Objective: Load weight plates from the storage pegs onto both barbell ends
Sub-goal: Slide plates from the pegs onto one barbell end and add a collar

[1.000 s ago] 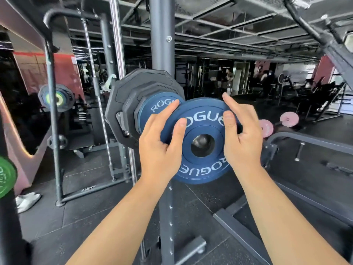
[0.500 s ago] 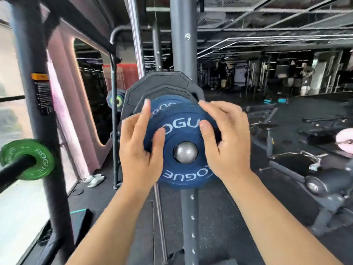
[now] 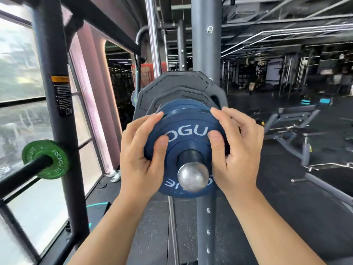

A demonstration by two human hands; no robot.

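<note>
A blue ROGUE weight plate (image 3: 188, 134) sits on a dark bar end whose silver cap (image 3: 193, 176) pokes out through the plate's hole. My left hand (image 3: 141, 157) grips the plate's left rim, thumb on its face. My right hand (image 3: 236, 150) grips the right rim the same way. Just behind it on the same bar sit a second blue plate (image 3: 183, 109) and two larger black plates (image 3: 179, 87).
A grey rack upright (image 3: 205, 44) rises behind the plates. At the left, a small green plate (image 3: 45, 159) hangs on a black bar beside a dark post (image 3: 55, 111) and a window. A bench frame (image 3: 298, 119) stands at the right on the dark floor.
The blue plate, held free in front of the bar end a second ago, has slid onto it and further back toward the other plates. My view has swung left.
</note>
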